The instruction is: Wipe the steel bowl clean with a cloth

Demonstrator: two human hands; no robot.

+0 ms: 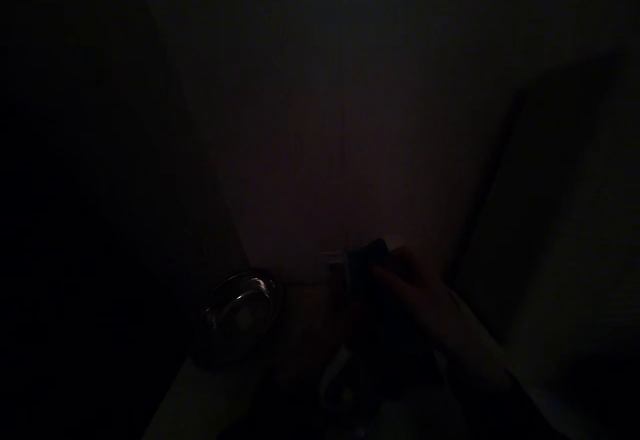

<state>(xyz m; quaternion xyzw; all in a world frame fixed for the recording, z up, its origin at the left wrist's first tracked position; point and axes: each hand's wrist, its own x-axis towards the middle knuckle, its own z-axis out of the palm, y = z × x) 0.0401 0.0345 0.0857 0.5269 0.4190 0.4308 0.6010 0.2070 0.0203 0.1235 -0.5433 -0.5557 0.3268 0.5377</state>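
Note:
The view is very dark, so outlines are faint. My right hand (420,290) reaches in from the lower right, fingers closed on a dark blue thing (367,263) whose kind I cannot make out. Just left of that thing, small pale lines catch light, perhaps the edge of something clear. My left hand (315,310) seems to be the dim reddish patch low in the middle; its fingers are lost in the dark. Below both, a pale curved shape (333,377) shows, too dim to name.
A shiny round metal dish (243,313) stands at the lower left on a pale surface (185,400). A tall pale wall or panel (325,93) rises behind. At the right, a dark slanted band (540,180) crosses another pale panel.

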